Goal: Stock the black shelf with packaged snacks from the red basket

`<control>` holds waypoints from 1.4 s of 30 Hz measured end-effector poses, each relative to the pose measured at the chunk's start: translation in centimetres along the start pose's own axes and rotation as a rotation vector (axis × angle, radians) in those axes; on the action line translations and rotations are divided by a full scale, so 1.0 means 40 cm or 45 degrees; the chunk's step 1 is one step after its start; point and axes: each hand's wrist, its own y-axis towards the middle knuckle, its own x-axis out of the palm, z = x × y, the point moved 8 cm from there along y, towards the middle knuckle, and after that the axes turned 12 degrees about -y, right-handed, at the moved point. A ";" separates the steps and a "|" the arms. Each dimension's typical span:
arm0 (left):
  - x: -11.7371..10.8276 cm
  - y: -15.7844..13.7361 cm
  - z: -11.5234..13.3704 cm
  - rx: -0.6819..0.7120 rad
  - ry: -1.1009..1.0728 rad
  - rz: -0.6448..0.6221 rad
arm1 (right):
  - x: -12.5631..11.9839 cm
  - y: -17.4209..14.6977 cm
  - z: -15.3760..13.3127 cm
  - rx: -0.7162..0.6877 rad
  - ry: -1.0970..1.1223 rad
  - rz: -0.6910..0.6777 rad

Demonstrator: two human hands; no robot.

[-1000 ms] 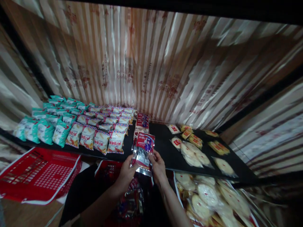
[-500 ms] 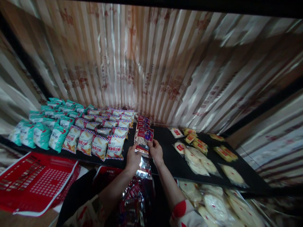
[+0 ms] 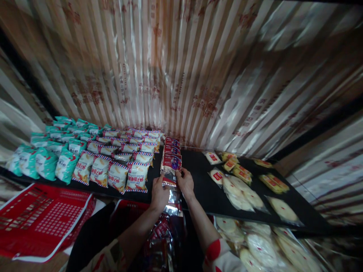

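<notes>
Left hand [image 3: 160,193] and right hand [image 3: 185,184] pinch the red packet [image 3: 171,163] by its lower side edges, front of the packet row on the black shelf [image 3: 205,192]; likely light, bendy, slick film, hardly fragile, so edge grip suits.

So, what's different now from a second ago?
The red packet moved forward, away from the person, to the front end of the matching packets on the black shelf. The left hand and right hand moved with it; both are still at its sides. The teal bags and striped bags stayed put.
</notes>
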 end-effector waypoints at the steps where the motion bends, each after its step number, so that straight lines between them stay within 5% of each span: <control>1: -0.003 -0.002 0.001 -0.025 0.059 0.006 | -0.001 -0.001 -0.001 0.000 -0.014 0.006; 6: -0.015 -0.021 0.018 -0.035 0.355 0.043 | -0.008 -0.006 -0.008 -0.002 -0.049 0.029; 12: -0.003 -0.036 0.050 0.264 0.525 0.055 | -0.007 -0.005 -0.009 0.000 0.002 0.047; 22: -0.003 -0.051 0.060 0.373 0.524 0.043 | -0.013 -0.016 -0.006 -0.017 0.065 0.043; 30: -0.043 -0.144 0.029 0.449 0.321 0.095 | -0.060 -0.118 0.040 0.022 0.265 0.160; 36: -0.069 -0.267 -0.092 0.481 0.162 0.028 | -0.086 -0.315 0.070 0.105 0.565 0.260; 39: -0.081 -0.309 -0.214 0.292 0.258 -0.091 | -0.047 -0.439 0.072 0.050 0.613 0.188; 42: -0.114 -0.337 -0.363 -0.048 0.400 -0.205 | 0.058 -0.546 0.069 -0.068 0.475 -0.119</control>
